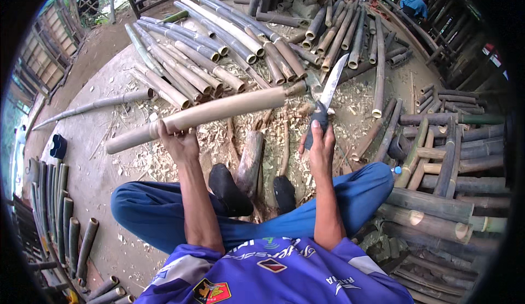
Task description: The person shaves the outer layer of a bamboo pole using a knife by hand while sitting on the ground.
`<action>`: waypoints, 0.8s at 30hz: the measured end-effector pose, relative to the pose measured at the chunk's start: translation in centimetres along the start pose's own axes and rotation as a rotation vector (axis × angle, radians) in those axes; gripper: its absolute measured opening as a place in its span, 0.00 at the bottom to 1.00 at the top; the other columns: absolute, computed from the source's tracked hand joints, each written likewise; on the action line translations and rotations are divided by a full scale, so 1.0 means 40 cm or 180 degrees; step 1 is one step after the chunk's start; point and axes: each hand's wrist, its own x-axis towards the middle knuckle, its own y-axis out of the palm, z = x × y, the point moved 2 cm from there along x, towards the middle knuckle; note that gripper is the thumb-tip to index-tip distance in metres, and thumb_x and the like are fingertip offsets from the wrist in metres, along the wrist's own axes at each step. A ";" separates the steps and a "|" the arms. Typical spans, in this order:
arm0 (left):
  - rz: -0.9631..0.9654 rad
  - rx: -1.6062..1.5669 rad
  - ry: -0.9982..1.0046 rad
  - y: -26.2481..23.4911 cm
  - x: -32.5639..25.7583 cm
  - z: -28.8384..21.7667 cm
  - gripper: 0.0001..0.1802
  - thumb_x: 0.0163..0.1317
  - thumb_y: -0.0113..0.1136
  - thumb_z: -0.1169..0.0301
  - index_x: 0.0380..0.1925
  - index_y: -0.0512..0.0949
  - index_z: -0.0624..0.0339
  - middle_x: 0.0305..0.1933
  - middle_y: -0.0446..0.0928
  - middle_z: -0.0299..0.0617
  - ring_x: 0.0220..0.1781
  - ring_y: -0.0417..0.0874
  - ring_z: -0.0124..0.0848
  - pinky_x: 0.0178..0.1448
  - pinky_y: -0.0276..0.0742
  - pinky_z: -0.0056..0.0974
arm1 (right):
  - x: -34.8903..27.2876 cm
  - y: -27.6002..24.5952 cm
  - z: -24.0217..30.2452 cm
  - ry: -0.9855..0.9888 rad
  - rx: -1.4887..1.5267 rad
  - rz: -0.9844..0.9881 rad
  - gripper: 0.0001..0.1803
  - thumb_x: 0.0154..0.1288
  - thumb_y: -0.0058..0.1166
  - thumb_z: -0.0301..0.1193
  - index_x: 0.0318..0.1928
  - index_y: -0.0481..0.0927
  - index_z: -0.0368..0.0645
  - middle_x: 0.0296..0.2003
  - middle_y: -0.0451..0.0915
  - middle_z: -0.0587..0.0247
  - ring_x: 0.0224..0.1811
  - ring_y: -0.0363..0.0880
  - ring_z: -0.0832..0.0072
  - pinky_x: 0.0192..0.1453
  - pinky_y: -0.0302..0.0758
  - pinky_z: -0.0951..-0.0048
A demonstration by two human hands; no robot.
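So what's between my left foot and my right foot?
A thick piece of wood is between the left foot and the right foot, nearer the left; the head view shows it.

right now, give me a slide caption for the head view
Left hand holding a pale bamboo pole, right hand gripping a dark-handled knife, over scattered shavings.

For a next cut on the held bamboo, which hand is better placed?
Probably the right hand: it holds the knife near the right end of the bamboo, which the left hand supports.
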 end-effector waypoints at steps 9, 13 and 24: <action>0.0673 0.0312 0.0498 0.190 0.035 -0.180 0.15 0.61 0.69 0.66 0.43 0.76 0.59 0.35 0.79 0.40 0.39 0.82 0.35 0.51 0.83 0.45 | -0.118 -0.011 0.096 -0.0049 0.0021 -0.0146 0.16 0.78 0.46 0.42 0.52 0.67 0.42 0.23 0.74 0.62 0.17 0.74 0.74 0.20 0.73 0.72; 0.0425 0.1136 0.1107 0.283 0.196 -0.323 0.22 0.53 0.78 0.71 0.45 0.76 0.62 0.41 0.79 0.43 0.40 0.82 0.38 0.46 0.85 0.49 | -0.169 0.044 0.095 -0.0222 0.0262 -0.0069 0.15 0.76 0.46 0.38 0.53 0.66 0.42 0.28 0.75 0.61 0.18 0.75 0.74 0.22 0.76 0.70; 0.0882 0.2402 0.0093 0.381 0.492 -0.509 0.22 0.56 0.77 0.67 0.45 0.77 0.62 0.37 0.80 0.44 0.37 0.84 0.36 0.46 0.85 0.43 | -0.111 0.073 -0.246 -0.0345 -0.1698 0.0697 0.19 0.74 0.55 0.40 0.52 0.70 0.37 0.25 0.76 0.64 0.21 0.78 0.76 0.25 0.76 0.70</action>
